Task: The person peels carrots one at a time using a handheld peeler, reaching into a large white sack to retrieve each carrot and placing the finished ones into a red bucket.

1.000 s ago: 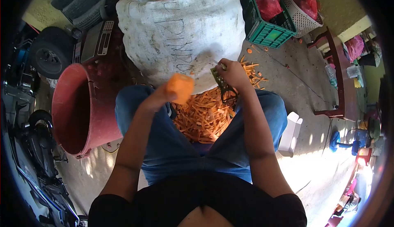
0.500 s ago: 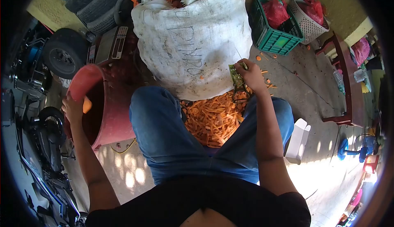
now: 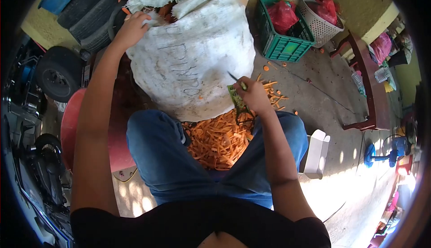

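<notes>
At the rim of the big white sack (image 3: 197, 59), my left hand (image 3: 133, 29) has its fingers bent over the cloth edge near the opening, where orange pieces (image 3: 167, 12) show. My right hand (image 3: 252, 96) is closed on a knife (image 3: 237, 80) with a dark blade pointing up and left, and a green patterned peeler-like tool (image 3: 238, 99) hangs beneath it. Below lies a heap of orange peelings and slices (image 3: 218, 141) between my knees. To the left, the red bucket (image 3: 74, 129) is partly hidden by my left forearm.
A green crate (image 3: 287, 46) and a white basket (image 3: 321, 26) hold red bags at the upper right. A wooden bench (image 3: 375, 86) stands right, with an open white box (image 3: 315, 154) nearer me. Tires (image 3: 58, 74) and a motorcycle are left.
My left hand has left the bucket, where it was with an orange piece, and moved up to the sack's opening. The view has shifted; my right hand still holds the knife.
</notes>
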`<state>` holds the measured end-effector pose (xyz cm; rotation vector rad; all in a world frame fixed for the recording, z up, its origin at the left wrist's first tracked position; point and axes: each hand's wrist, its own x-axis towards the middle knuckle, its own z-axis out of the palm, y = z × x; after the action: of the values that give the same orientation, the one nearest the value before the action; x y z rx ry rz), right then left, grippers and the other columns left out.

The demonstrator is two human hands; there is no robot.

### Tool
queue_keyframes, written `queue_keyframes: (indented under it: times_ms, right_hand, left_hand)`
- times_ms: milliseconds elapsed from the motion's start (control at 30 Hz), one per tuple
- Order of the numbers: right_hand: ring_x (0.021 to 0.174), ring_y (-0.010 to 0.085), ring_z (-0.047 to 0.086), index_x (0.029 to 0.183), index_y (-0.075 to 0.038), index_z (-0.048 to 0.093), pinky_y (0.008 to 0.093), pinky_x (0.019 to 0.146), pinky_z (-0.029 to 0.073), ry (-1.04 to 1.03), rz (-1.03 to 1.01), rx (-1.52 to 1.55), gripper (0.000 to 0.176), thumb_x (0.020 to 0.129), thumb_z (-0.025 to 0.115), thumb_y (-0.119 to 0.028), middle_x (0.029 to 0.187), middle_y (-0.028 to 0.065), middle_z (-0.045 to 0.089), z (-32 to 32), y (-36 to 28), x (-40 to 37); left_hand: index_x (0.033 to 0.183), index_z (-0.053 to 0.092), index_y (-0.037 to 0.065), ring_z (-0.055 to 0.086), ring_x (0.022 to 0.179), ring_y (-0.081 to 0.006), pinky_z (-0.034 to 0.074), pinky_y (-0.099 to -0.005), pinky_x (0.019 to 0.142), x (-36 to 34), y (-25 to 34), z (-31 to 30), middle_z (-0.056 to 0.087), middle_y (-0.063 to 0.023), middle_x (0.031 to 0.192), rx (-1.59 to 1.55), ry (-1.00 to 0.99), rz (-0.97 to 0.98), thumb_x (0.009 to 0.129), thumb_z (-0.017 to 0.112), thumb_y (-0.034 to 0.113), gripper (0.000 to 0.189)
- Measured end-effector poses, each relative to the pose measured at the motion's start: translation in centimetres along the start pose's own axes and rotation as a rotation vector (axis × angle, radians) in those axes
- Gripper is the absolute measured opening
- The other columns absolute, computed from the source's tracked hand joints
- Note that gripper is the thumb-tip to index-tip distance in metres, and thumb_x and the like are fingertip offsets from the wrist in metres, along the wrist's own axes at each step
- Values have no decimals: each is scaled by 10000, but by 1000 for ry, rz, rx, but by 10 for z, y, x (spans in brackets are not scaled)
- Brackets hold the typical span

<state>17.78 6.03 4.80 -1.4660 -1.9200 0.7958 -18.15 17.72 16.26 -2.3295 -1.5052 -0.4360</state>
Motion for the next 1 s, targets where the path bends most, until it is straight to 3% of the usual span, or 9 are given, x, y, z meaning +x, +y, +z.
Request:
queue_keyframes:
  times_ms: [67, 100, 167, 233, 567, 700, 767, 1000]
  right_hand:
    - [575, 325, 541, 802, -53, 560, 378, 541, 424, 3, -14, -13, 191, 727, 554, -228, 560, 173, 526, -1, 3, 3]
    - [575, 327, 540, 802, -53, 561, 379, 542, 424, 1, 5, 2, 191, 726, 556, -229, 562, 173, 526, -4, 1, 5]
    - [576, 333, 538, 802, -52, 561, 382, 542, 424, 24, 6, 59, 196, 722, 562, -231, 571, 177, 529, -5, 6, 10]
    - [580, 336, 538, 799, -52, 560, 385, 543, 423, 52, 2, 34, 195, 720, 562, -230, 577, 180, 530, -4, 10, 17]
    - [595, 351, 527, 782, -50, 531, 407, 538, 413, 23, -40, 40, 186, 721, 547, -225, 597, 181, 529, -4, 8, 24]
    - [591, 348, 529, 793, -54, 530, 406, 537, 414, 20, -40, 52, 187, 719, 550, -224, 593, 179, 529, -5, 8, 24]
    - [451, 273, 505, 809, -32, 559, 335, 457, 385, 60, -106, 38, 169, 748, 556, -189, 488, 158, 482, -3, 8, 24]
    - [435, 271, 496, 821, -41, 556, 338, 452, 384, 52, -116, 15, 161, 744, 553, -182, 489, 154, 481, -1, 9, 24]
  left_hand:
    - [981, 529, 96, 485, 914, -306, 375, -356, 785, 27, -3, 36, 484, -120, 1055, -11, -241, -184, 765, 448, 143, 235]
    - [981, 529, 96, 485, 914, -306, 375, -356, 785, 41, -20, 64, 484, -120, 1055, -19, -238, -184, 765, 448, 143, 235]
    - [1154, 426, 79, 495, 888, -272, 362, -325, 795, 64, -57, 114, 534, -145, 974, -191, -601, -316, 779, 427, 141, 380]
    - [1140, 433, 75, 498, 883, -272, 365, -326, 789, 82, -55, 128, 537, -146, 968, -274, -756, -415, 779, 426, 146, 368]
    - [1068, 469, 54, 514, 858, -271, 378, -330, 761, 132, -10, 152, 549, -153, 938, 134, -485, -592, 781, 424, 171, 313]
    - [1039, 483, 46, 520, 848, -270, 383, -332, 750, 135, -6, 151, 553, -155, 926, 195, -407, -586, 782, 423, 180, 297]
    - [1025, 490, 42, 523, 843, -270, 386, -333, 744, 135, -5, 150, 556, -156, 921, 206, -388, -571, 782, 422, 185, 290]
    - [974, 515, 28, 534, 825, -269, 396, -336, 724, 136, -2, 143, 564, -161, 900, 193, -362, -463, 783, 421, 202, 276]
